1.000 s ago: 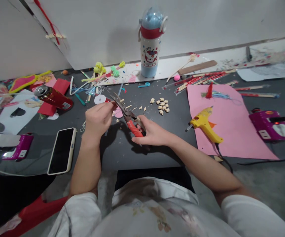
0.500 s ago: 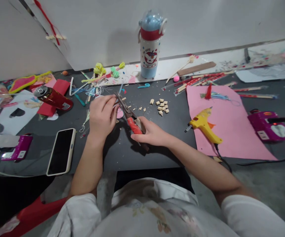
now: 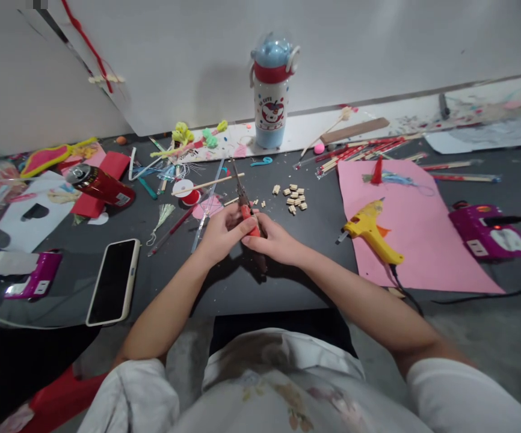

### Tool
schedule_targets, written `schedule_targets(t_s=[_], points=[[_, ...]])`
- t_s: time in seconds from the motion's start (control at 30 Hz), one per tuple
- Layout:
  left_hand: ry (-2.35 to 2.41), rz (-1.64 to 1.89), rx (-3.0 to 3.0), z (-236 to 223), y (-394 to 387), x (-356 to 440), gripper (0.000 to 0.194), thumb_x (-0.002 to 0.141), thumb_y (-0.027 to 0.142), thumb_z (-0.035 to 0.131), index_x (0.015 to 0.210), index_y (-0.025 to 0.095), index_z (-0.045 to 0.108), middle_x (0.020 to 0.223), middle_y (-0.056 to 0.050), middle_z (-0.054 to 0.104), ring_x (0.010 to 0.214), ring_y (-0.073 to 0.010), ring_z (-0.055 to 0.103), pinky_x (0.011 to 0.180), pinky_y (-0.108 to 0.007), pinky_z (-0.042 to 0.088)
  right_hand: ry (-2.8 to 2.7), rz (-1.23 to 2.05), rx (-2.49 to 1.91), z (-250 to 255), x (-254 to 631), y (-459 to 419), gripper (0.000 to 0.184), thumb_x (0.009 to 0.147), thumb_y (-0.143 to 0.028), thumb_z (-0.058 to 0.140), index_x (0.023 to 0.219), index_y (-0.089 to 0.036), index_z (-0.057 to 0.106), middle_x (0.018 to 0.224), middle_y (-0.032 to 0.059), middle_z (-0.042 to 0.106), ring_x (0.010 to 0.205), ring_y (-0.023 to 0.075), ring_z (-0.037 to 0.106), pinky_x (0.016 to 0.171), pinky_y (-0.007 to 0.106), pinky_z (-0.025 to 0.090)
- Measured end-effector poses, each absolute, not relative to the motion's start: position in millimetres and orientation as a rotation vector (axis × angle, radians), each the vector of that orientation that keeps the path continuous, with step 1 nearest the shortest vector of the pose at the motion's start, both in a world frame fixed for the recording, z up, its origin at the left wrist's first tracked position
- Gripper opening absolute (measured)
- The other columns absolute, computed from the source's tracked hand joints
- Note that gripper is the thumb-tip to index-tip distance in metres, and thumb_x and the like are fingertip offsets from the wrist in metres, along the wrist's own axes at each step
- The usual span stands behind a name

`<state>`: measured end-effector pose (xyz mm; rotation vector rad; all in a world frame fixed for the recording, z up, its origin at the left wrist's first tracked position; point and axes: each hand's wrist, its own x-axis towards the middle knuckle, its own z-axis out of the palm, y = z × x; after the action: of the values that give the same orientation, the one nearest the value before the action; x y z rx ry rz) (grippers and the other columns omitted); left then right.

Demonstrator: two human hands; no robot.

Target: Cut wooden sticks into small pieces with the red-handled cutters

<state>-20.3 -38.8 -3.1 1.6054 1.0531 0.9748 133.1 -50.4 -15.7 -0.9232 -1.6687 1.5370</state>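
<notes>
Dark grey desk [image 3: 326,237] lies beneath the shears [image 3: 243,202], held near the small wooden pieces [image 3: 294,198], the left hand [image 3: 222,233] and right hand [image 3: 278,242] each closed in a grip on the handles [image 3: 246,213]. Their metal looks stiff, fairly heavy; the handles, clear of the blades [image 3: 241,188], seem the surest hold.

1. Left hand [image 3: 221,233] and right hand [image 3: 276,239] are partly hiding orange-handled metal pliers [image 3: 245,210].
2. Lower left of the hands, the edge is cropping a red plastic chair [image 3: 68,392].
3. Pale specks [image 3: 263,204] beyond the right hand are looking indistinct.
</notes>
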Motion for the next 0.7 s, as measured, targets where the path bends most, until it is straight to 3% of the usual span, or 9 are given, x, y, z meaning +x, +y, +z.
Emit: schedule_targets(t_s=[0.3, 0.7], points=[[1.036, 0.990, 1.544, -1.1, -39.6, -20.1, 0.034, 0.074, 0.048, 0.066, 0.093, 0.020, 0.061, 0.087, -0.005, 0.070, 0.081, -0.0180, 0.065, 0.074, -0.032, 0.053, -1.662, 1.509, -0.904, -25.7, 133.2, -49.4, 0.040, 0.078, -0.039, 0.059, 0.109, -0.018, 0.043, 0.098, 0.0036, 0.053, 0.081, 0.0136, 0.053, 0.075, 0.031, 0.046], [1.075, 0.979, 1.588, -4.4, -39.0, -21.4, 0.037, 0.076, 0.050, 0.062, 0.096, 0.019, 0.060, 0.090, -0.006, 0.069, 0.082, -0.0186, 0.066, 0.074, -0.032, 0.053, -1.600, 1.544, -0.926, -27.8, 130.0, -49.2, 0.041, 0.076, -0.040, 0.060, 0.106, -0.018, 0.044, 0.088, 0.0005, 0.052, 0.074, 0.0119, 0.050, 0.069, 0.028, 0.043]])
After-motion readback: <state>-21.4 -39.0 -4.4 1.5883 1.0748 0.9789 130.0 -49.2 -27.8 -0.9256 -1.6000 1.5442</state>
